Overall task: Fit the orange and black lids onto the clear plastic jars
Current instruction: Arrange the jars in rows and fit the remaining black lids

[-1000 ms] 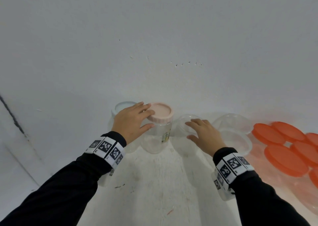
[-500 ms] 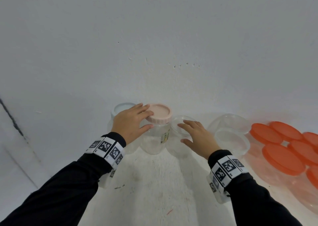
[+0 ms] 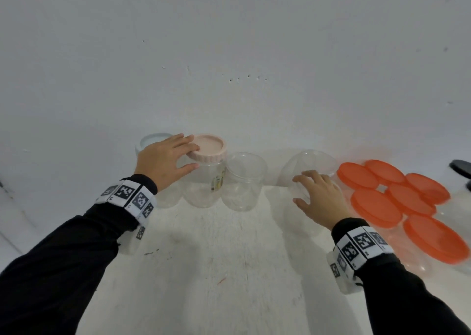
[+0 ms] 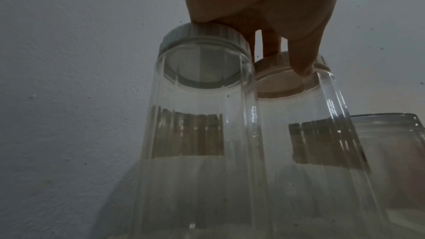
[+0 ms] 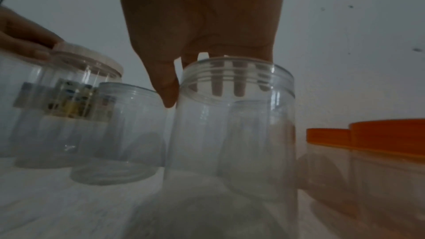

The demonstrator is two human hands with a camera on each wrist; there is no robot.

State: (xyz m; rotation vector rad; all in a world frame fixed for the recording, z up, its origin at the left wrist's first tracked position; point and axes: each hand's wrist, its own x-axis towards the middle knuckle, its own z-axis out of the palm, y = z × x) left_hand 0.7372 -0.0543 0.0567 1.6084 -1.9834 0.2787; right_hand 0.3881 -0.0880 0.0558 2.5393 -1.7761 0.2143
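An open clear jar [image 3: 303, 207] [image 5: 232, 134] stands at the right of the white table [image 3: 229, 271]. My right hand [image 3: 298, 189] [image 5: 200, 94] pinches its rim, with the fingers inside the mouth and the thumb outside. A second open clear jar [image 3: 244, 181] [image 5: 119, 134] stands free in the middle. Several orange lids [image 3: 374, 204] [image 5: 386, 130] sit on clear jars at the right. My left hand [image 3: 190, 156] [image 4: 276, 52] rests with straight fingers on a pink-lidded jar [image 3: 211, 148] [image 4: 310, 115].
A pale blue-lidded jar [image 3: 150, 141] [image 4: 202, 97] stands under my left palm, touching the pink-lidded one. Another open clear jar [image 3: 311, 161] stands behind my right hand. A dark object [image 3: 461, 167] shows at the right edge. A white wall [image 3: 229, 54] rises just behind the jars.
My right hand let go of the middle open jar beside the pink-lidded one, moved right and took hold of another open jar's rim. My left hand has stayed put.
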